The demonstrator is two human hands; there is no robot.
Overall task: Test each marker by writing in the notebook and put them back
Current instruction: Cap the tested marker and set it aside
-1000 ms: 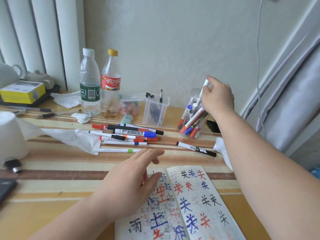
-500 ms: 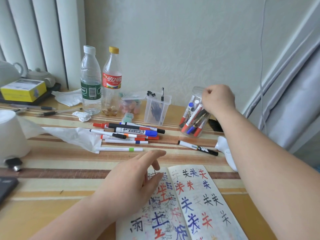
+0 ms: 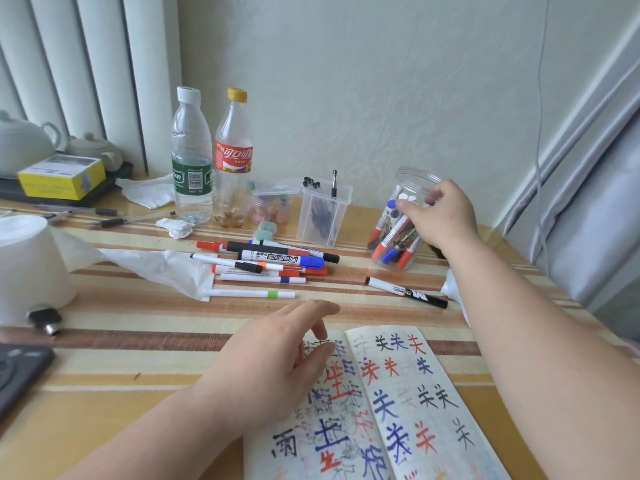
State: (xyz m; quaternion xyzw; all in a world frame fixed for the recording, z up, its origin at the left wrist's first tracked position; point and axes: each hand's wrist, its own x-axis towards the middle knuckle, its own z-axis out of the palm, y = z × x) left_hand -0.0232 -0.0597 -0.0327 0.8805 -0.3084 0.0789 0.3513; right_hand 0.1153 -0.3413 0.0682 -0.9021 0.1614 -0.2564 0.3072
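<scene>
The open notebook (image 3: pixel 412 393), covered in black, blue and red characters, lies at the near edge. My left hand (image 3: pixel 277 362) rests on its left page with relaxed fingers. A clear jar (image 3: pixel 403 223) with several markers stands at the back right. My right hand (image 3: pixel 440 216) is against the jar's upper right side, thumb by the white marker tops, fingers loosely curled at the rim; no marker shows in its grip. A pile of markers (image 3: pixel 273 261) lies mid-table. One black marker (image 3: pixel 405 292) lies alone in front of the jar.
Two plastic bottles (image 3: pixel 211 157) and a clear pen box (image 3: pixel 323 216) stand at the back. A tissue roll (image 3: pixel 31 268) and loose tissue (image 3: pixel 156 268) lie on the left. A dark device (image 3: pixel 17 372) sits at the near left edge, a white object (image 3: pixel 453 292) by my right forearm.
My right hand held a white marker above the jar, pushed it down into the jar, and has now sunk to the jar's side without it. My left hand stayed on the notebook.
</scene>
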